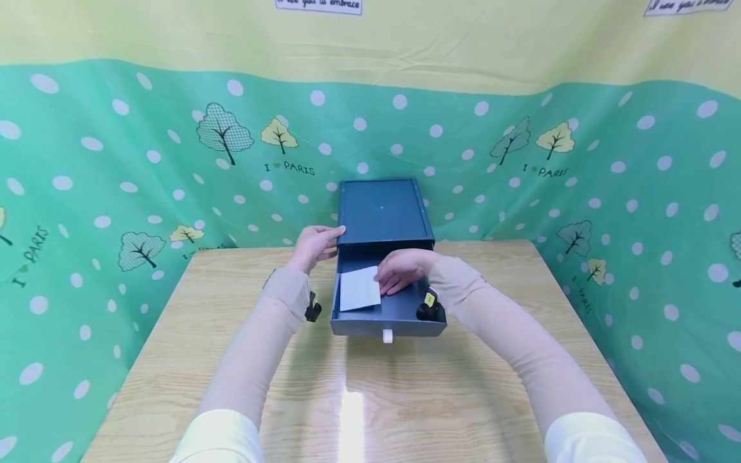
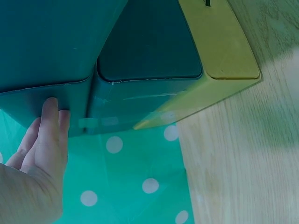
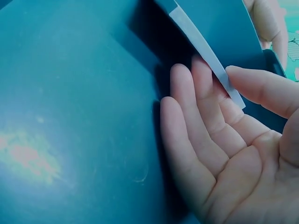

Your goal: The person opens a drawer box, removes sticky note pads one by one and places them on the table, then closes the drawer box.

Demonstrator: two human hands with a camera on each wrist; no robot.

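Observation:
A dark blue drawer box (image 1: 382, 209) stands at the back of the table, its drawer (image 1: 389, 328) pulled out toward me and bearing a white tab on the front. Inside the drawer, my right hand (image 1: 405, 267) pinches a white sheet of folded paper or card (image 1: 360, 289) by its right edge. From the right wrist view, the sheet shows edge-on as a thin white strip (image 3: 205, 51) between thumb and fingers. My left hand (image 1: 315, 247) rests against the box's left side, thumb at the top edge; its fingers (image 2: 49, 126) look straight in the left wrist view.
The wooden table (image 1: 231, 334) extends on both sides and in front of the box. A green and yellow dotted cloth (image 1: 370, 116) hangs close behind the box and along both sides. Dark wrist cameras (image 1: 313, 308) hang below the wrists, the right one over the drawer.

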